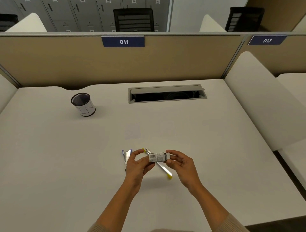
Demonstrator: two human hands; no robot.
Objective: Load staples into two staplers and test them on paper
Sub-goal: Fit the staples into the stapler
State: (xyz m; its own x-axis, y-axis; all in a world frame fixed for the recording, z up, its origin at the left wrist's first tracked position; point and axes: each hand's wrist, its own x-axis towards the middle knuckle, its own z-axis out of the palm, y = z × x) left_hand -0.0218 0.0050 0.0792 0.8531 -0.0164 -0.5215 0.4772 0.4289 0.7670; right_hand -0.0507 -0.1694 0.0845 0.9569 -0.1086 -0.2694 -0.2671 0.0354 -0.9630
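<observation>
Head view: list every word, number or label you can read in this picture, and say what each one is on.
"011": blue plate on the beige partition.
"012": second blue plate on the next partition to the right.
Staple box held between left hand and right hand: barcode and print, too small to read.
Pen cup: dark strokes on white wrap, not legible.
Locker tags at the top: blurred, unreadable.
</observation>
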